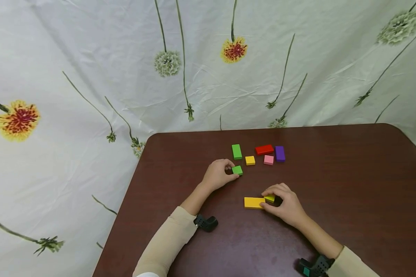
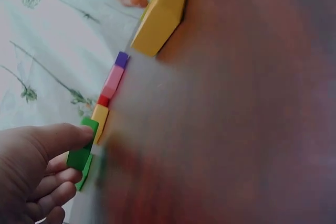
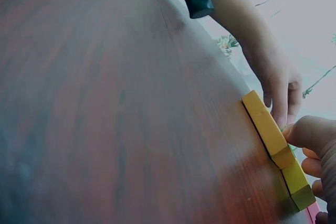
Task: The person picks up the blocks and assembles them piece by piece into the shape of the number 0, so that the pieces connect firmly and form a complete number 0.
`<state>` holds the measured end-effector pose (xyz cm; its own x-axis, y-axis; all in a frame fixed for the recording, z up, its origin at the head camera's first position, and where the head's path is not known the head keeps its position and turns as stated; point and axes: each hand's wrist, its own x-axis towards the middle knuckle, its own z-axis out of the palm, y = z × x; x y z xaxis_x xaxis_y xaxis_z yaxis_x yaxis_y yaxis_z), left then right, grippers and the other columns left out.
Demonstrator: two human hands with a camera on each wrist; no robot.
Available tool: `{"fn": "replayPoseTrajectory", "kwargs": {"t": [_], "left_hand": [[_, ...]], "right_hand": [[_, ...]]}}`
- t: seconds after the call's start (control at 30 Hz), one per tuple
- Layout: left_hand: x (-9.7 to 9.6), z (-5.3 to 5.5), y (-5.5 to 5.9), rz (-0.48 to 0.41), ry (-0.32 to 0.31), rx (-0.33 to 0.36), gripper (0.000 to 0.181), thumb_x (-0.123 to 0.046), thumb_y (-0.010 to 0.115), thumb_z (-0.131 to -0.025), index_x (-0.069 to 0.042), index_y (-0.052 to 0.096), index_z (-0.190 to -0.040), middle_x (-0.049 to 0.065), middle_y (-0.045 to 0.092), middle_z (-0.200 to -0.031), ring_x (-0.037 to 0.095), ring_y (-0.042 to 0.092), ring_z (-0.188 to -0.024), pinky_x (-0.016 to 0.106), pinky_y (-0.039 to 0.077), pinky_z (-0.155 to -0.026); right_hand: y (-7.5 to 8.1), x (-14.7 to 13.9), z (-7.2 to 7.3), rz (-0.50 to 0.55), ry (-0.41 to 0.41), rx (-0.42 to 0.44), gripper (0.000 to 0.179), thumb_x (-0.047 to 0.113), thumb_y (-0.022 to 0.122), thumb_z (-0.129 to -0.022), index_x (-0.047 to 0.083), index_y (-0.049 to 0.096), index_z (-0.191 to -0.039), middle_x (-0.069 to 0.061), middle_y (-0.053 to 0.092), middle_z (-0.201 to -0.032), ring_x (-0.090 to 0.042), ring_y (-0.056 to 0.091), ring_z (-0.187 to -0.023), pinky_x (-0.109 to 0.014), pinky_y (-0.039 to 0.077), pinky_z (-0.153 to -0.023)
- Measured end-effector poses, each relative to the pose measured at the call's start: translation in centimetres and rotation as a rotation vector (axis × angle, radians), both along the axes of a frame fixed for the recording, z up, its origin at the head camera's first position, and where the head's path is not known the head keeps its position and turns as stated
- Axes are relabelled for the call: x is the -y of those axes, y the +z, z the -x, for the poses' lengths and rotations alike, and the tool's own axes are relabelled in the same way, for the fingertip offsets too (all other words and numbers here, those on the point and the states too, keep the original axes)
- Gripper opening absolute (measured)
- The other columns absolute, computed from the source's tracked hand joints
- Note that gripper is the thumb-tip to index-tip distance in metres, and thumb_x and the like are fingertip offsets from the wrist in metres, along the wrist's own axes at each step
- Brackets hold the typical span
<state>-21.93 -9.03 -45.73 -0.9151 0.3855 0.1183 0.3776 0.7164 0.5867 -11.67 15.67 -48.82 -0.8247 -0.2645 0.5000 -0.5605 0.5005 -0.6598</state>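
Note:
My left hand (image 1: pixel 217 175) pinches a small green block (image 1: pixel 237 170) between thumb and fingers, left of centre on the table; the same green block (image 2: pixel 80 153) shows at thumb and fingertips in the left wrist view. Nearer to me, my right hand (image 1: pixel 287 204) holds a small yellow block (image 1: pixel 270 198), partly covered by the fingers. That yellow block (image 3: pixel 297 184) lies end to end with a longer orange-yellow block (image 3: pixel 266 129), which rests flat on the table. The right thumb is close to the long block; whether it touches cannot be told.
Behind the hands lie a green block (image 1: pixel 237 152), a small orange-yellow block (image 1: pixel 250 160), a red block (image 1: pixel 264 149), a pink block (image 1: pixel 268 160) and a purple block (image 1: pixel 280 154). The brown table (image 1: pixel 350 184) ends at a flowered cloth (image 1: pixel 90 57).

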Motion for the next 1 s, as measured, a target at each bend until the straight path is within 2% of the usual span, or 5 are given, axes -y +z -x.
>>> {"fn": "replayPoseTrajectory", "kwargs": {"t": [0.13,0.37,0.57,0.73,1.0], "left_hand": [[0.2,-1.5,0.2,0.015,0.014,-0.03,0.028,-0.025,0.081,-0.081,-0.008,0.069,-0.1,0.0,0.062,-0.089,0.015,0.056,-0.083,0.03,0.049,-0.076],[0.8,-4.0,0.4,0.027,0.014,0.005,0.029,-0.031,0.082,-0.079,-0.011,0.068,-0.096,-0.002,0.063,-0.088,0.015,0.057,-0.082,0.03,0.049,-0.075],[1.2,-5.7,0.1,0.011,-0.007,0.009,0.03,-0.031,0.083,-0.078,-0.012,0.065,-0.093,-0.003,0.062,-0.086,0.013,0.056,-0.08,0.028,0.048,-0.073],[1.2,-6.6,-0.2,0.015,-0.037,0.009,0.03,-0.033,0.083,-0.078,-0.014,0.064,-0.092,-0.004,0.061,-0.087,0.012,0.055,-0.081,0.028,0.048,-0.074],[1.2,-7.2,-0.1,0.038,-0.078,-0.048,0.029,-0.032,0.084,-0.077,-0.015,0.063,-0.088,-0.005,0.061,-0.085,0.011,0.053,-0.08,0.026,0.047,-0.072]], "right_hand": [[0.0,0.0,0.0,-0.007,-0.002,-0.008,0.028,0.007,0.088,-0.067,0.011,0.073,-0.09,0.008,0.066,-0.092,-0.011,0.052,-0.088,-0.026,0.046,-0.074],[0.0,0.0,0.0,0.001,0.003,-0.005,0.028,0.008,0.088,-0.067,0.012,0.073,-0.09,0.009,0.066,-0.092,-0.011,0.052,-0.088,-0.025,0.045,-0.074],[0.0,0.0,0.0,-0.003,0.004,-0.001,0.028,0.01,0.088,-0.068,0.013,0.073,-0.091,0.009,0.066,-0.093,-0.01,0.052,-0.088,-0.026,0.045,-0.074],[0.1,0.0,-0.1,-0.011,-0.005,0.003,0.028,0.011,0.088,-0.068,0.014,0.073,-0.091,0.009,0.066,-0.093,-0.01,0.052,-0.088,-0.026,0.045,-0.074],[0.0,0.0,0.0,-0.006,0.003,-0.004,0.028,0.01,0.088,-0.068,0.013,0.073,-0.091,0.009,0.066,-0.093,-0.01,0.053,-0.088,-0.024,0.044,-0.075]]}}
